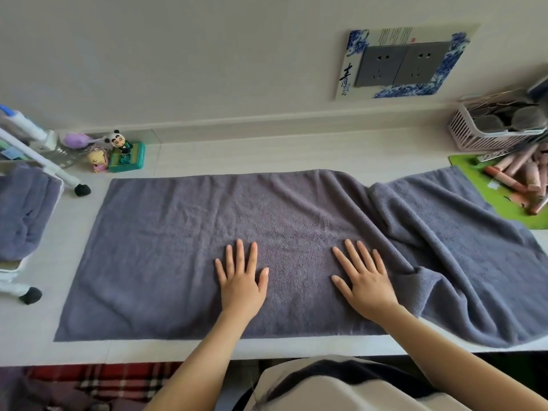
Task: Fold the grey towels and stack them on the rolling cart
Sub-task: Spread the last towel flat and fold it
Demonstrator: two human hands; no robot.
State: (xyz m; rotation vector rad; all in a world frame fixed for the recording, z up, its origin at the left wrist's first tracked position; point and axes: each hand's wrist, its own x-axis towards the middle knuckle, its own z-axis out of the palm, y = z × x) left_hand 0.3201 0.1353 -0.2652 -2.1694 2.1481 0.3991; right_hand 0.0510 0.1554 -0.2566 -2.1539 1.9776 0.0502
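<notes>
On the table (189, 155) in front of us lies a grey towel (184, 250), spread flat, and its long axis runs from 9 o'clock to 3 o'clock, along the wall. Its left end is a straight edge that faces the cart (44, 166) at 9 o'clock. Its right end goes under a second towel (462, 256), which is rumpled and lies at 3 o'clock, with one corner hanging a little over the near table edge.

Our left hand (241, 284) rests palm down on the near middle of the flat towel, fingers straight and spread, pointing to 12 o'clock. Our right hand (366, 281) lies flat just beside it, fingers also spread and pointing to about 11 o'clock, close to the fold where the two towels meet. Neither hand pinches the cloth.

On the cart we see a folded towel (26, 212) already. At 10 o'clock stand small toys (118, 152), and at 2 o'clock a pink basket (492, 129) near a green mat (519, 212) with tubes.
</notes>
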